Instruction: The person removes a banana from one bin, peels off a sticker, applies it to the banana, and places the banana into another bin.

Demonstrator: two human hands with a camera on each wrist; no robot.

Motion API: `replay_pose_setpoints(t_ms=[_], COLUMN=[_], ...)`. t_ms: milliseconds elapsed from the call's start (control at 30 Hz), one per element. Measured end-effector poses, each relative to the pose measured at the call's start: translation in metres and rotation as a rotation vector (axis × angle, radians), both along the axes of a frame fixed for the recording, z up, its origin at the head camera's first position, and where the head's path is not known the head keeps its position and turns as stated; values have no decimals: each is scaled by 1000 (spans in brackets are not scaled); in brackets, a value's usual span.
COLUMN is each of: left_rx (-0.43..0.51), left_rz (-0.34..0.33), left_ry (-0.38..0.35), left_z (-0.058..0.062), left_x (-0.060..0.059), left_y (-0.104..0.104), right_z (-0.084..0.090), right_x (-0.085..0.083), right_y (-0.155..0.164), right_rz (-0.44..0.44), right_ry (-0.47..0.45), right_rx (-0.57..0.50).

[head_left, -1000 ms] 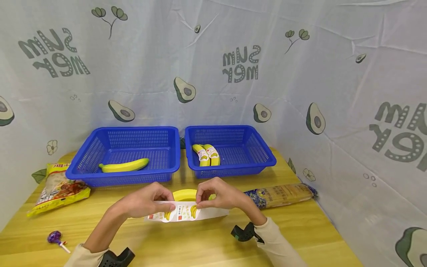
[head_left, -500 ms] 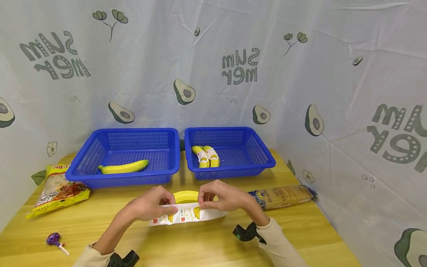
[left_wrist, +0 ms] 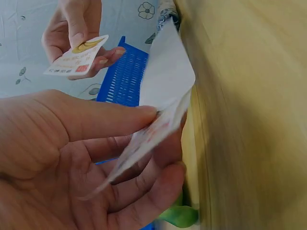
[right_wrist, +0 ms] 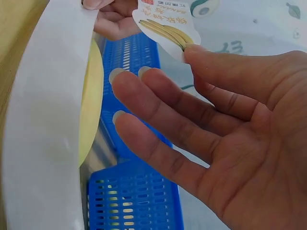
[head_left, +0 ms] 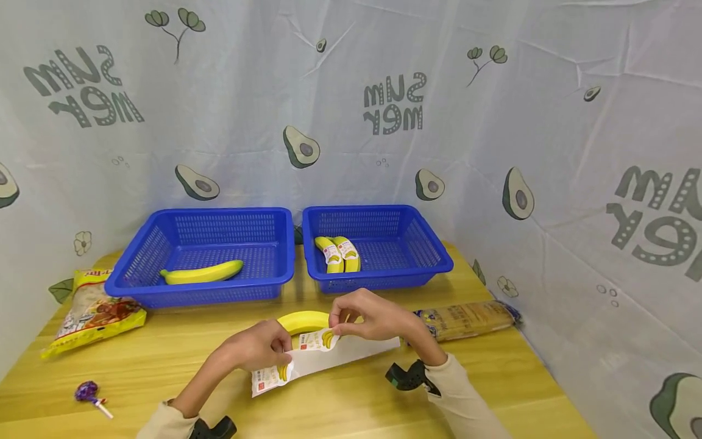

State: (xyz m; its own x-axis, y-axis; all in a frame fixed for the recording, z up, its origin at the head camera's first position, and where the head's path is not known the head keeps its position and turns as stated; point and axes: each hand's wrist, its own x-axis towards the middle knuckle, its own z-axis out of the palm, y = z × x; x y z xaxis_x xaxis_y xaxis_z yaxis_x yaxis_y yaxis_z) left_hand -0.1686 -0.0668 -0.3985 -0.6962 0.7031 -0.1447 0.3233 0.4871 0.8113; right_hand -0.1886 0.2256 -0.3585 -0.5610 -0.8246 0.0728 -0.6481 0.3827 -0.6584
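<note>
My left hand pinches a white backing strip between thumb and fingers; a sticker printed with bananas is still on the strip's left end. Between the thumb and index finger of my right hand is a peeled banana sticker, held by its edge above the strip. The right hand's other fingers are spread apart from it in the right wrist view. Behind the strip, a yellow banana lies on the table, partly hidden by both hands.
A blue basket at back left holds one banana. The right blue basket holds two bananas with stickers. A yellow food bag, a purple lollipop and a noodle pack lie around the sides.
One sticker has come off the backing strip and is in my right hand. My left hand has lowered, tilting the strip, whose right end now reaches further right.
</note>
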Motion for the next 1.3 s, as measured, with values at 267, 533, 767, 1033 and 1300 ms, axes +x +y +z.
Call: replay_pose_setpoints(t_ms=[267,533,767,1033,1300], left_rx=[-72,-149,-107,125,223], left_rz=[8,87,28,18,209], left_ry=[28,130,128,157,283], left_z=[-11,11,18,22,22], left_x=[-2,6,5,-3,-7], left_y=[2,-4,-7,-1,5], right_z=[2,-1,-9,-12,-14], right_x=[-1,-3,-6,-4,-13], right_y=[-1,-3,-2,-4,-12], right_rz=[-41,-76,-106,-183,-207], right_ry=[-34,-76,-129,-151,-158], right_rx=[17,-13,-62,-106,-128])
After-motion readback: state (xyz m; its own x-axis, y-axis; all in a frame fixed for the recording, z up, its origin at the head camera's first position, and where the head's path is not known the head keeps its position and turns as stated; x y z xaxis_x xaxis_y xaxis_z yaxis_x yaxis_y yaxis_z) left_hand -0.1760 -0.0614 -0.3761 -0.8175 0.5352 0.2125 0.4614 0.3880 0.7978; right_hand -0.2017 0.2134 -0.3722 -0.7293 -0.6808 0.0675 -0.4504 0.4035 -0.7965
